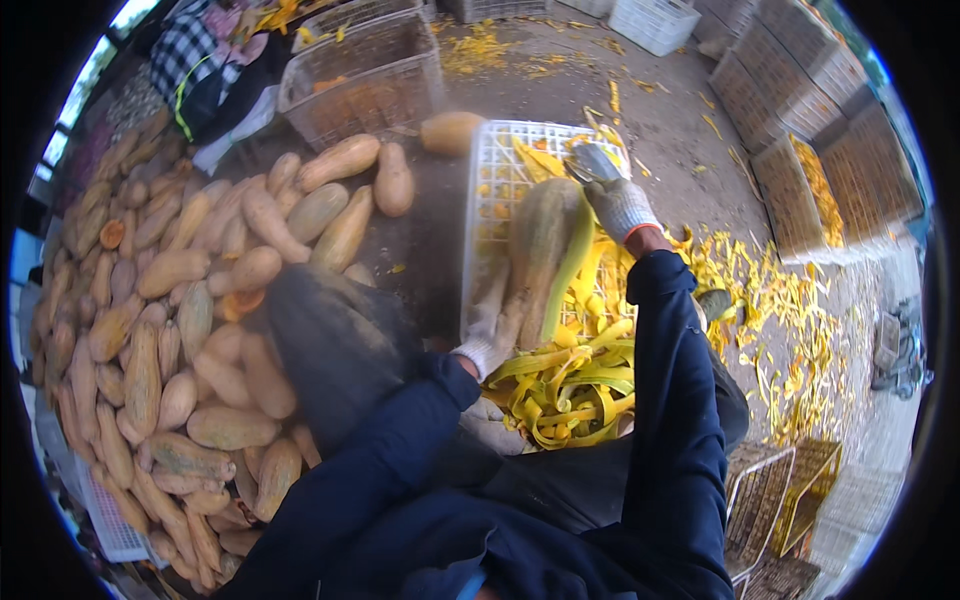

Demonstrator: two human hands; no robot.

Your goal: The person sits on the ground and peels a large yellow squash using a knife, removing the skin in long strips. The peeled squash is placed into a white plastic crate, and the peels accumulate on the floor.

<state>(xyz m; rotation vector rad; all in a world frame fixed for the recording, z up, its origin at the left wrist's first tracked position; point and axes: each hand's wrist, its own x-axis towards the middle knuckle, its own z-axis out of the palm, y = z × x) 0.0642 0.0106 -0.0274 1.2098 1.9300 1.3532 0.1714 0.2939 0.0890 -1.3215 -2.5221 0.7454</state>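
A long squash (541, 247) lies on an upturned white plastic crate (474, 195) between my knees, a green strip along its right side. My left hand (484, 341), in a whitish knit glove, is on the squash's near narrow end; its fingers are partly hidden and blurred. My right hand (621, 206), gloved alike, is closed around a tool with a broad metal part (596, 161), just beyond the squash's far right end; the tool's exact kind cannot be told. Yellow and green peel strips (574, 390) are heaped at the near end of the crate.
A large pile of squashes (172, 337) fills the left side. Another squash (452, 133) lies beyond the crate's far left corner. A plastic crate (364, 97) stands ahead, near a person in checked clothing (180, 60). Stacked crates (795, 82) stand at right; peel scraps (787, 337) litter the floor.
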